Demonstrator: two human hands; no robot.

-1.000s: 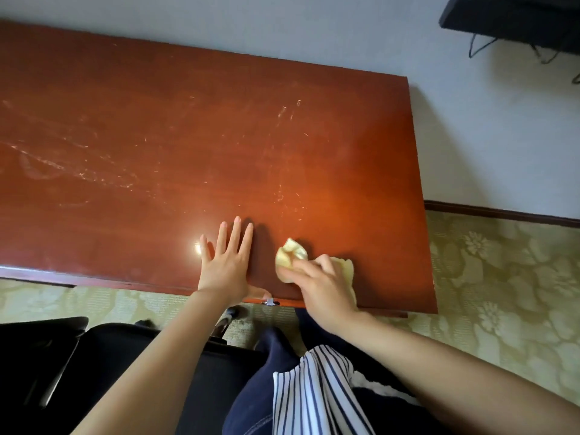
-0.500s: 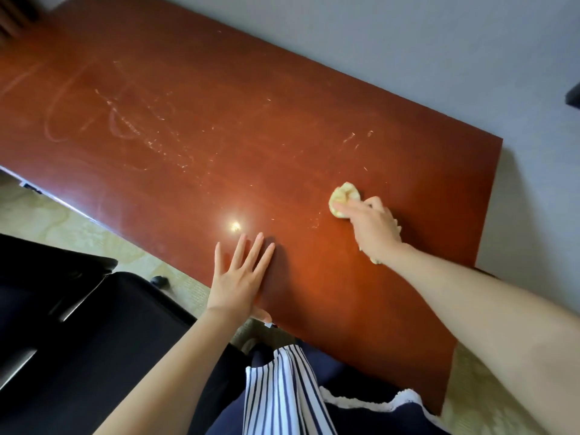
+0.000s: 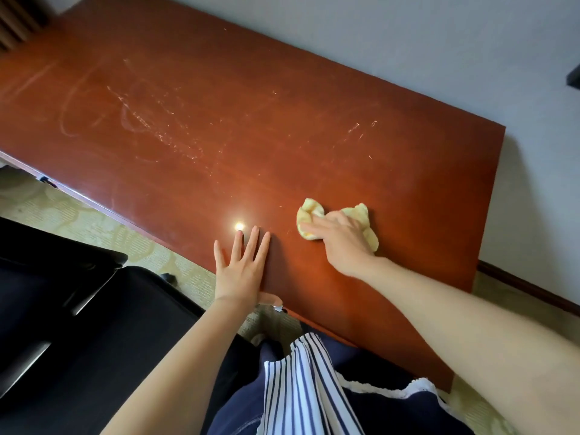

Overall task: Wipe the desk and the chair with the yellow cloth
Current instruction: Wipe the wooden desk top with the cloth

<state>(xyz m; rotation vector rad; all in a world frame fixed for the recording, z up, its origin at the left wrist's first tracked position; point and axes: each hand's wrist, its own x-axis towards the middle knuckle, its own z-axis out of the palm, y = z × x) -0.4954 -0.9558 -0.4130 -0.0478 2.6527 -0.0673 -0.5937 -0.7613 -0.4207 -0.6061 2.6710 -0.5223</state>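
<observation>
A reddish-brown wooden desk (image 3: 251, 120) with pale scratch marks and smears fills the upper view. My right hand (image 3: 340, 238) presses the crumpled yellow cloth (image 3: 310, 215) onto the desk's right part, the cloth bulging out beyond my fingers. Flat on the desk near its front edge lies my left hand (image 3: 241, 266), fingers spread, thumb hooked under the edge, holding nothing. The black chair (image 3: 62, 324) stands at lower left, beside my legs.
A grey wall (image 3: 439, 58) runs behind the desk, with a dark skirting board (image 3: 530, 288) at right. Patterned yellow-green carpet (image 3: 94, 224) shows under the desk's front edge. A bright light reflection (image 3: 239, 227) sits by my left fingertips. A dark object (image 3: 574, 76) juts in at the right edge.
My right hand has slid the yellow cloth over the desk, first away from the front edge, then back a little toward my left hand. The view has tilted. My left hand stays flat.
</observation>
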